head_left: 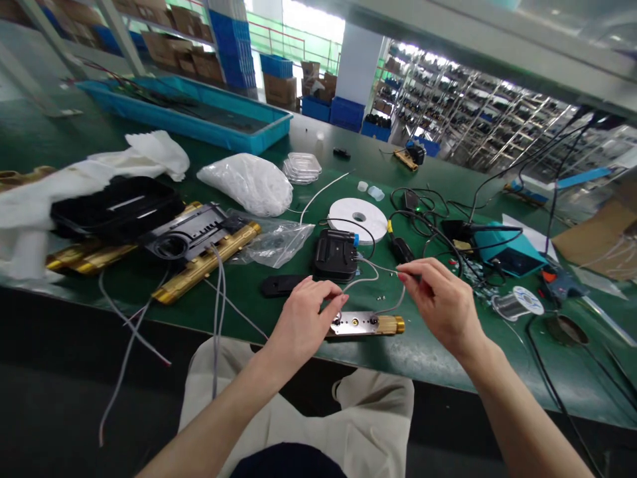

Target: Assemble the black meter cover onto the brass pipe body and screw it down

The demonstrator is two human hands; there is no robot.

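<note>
1. Right hand [440, 302]: thumb and index finger pinched narrow on a thin gray wire [381, 267] that runs over from the black box [334, 255]. The very tip is too small to make out.
2. Left hand [308, 315]: low over the left end of the metal plate [365, 323], thumb and index finger close together. Cannot tell if they grip a wire, press the plate or just rest there.
3. Main piece: short gold bar [391, 324] with the plate on top, lying flat near the table edge, between the hands, just in front of the black box.
4. A second wire [402, 296] rises from the plate's right side and curves up to the right fingers. Whether the two wire ends touch is too small to tell.
5. Handling, my judgement: pinch close to the wire end so it doesn't whip about; keep the grip light so thin strands don't bend or break.
6. Left hand does best steadying the bar; it looks easy to roll or slide.
7. Leave slack in both wires. A hard pull could strain the joint at the box or the plate.
8. Watch the clutter: black handle [401, 251] and its cable sit just beyond the right fingers, tape roll [343, 216] behind the box, solder spool [515, 304] off to the right. Loose wire could snag there.
</note>
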